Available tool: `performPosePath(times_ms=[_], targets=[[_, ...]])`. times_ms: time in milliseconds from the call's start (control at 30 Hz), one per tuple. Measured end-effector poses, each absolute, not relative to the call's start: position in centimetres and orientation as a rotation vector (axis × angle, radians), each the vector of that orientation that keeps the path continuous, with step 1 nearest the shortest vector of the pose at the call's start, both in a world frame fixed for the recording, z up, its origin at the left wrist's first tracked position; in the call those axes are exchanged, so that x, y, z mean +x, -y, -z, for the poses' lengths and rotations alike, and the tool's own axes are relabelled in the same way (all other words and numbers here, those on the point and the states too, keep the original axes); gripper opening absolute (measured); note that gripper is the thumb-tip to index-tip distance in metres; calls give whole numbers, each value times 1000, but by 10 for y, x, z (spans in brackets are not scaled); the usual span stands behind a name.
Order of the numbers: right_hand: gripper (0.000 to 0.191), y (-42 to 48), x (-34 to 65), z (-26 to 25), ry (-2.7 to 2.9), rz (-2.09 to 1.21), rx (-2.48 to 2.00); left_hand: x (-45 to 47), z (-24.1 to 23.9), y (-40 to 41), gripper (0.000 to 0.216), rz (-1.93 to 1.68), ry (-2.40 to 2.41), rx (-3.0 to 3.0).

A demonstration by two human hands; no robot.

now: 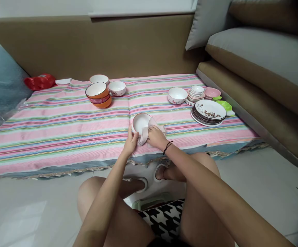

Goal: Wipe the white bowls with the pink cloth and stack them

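A white bowl with a thin red rim (140, 122) is tilted up near the front edge of the striped cloth. My left hand (132, 141) grips its left side, thumb over the near rim. A pale, thin cloth (144, 134) is bunched in my right hand (156, 136), which presses it against the bowl's right side. Part of the cloth hangs over the rim and below the bowl. The fingertips of my right hand are partly hidden by the cloth.
Stacked orange bowls (97, 90) and a white bowl (117, 88) stand back left. On the right are a flowered white bowl (177, 95), small stacked bowls (197, 90), a pink bowl (213, 92), a plate stack (209, 111) and a green dish (225, 106). A red bag (40, 82) lies far left.
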State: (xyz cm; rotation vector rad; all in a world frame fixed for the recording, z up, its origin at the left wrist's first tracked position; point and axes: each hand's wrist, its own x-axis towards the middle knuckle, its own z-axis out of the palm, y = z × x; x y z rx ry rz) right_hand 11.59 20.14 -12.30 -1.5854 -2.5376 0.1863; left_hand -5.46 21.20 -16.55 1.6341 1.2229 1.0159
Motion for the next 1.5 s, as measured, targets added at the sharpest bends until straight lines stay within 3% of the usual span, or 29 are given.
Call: performPosePath(times_ms=[167, 500, 1500], targets=[[35, -202, 118, 125, 2512, -219, -1583, -53, 163, -211, 79, -1040, -1212, 1580], [29, -204, 122, 122, 2478, -293, -1557, -57, 170, -213, 52, -979, -1234, 1617], [28, -189, 106, 121, 2470, -272, -1578, -61, 169, -212, 51, -978, -1224, 1695]])
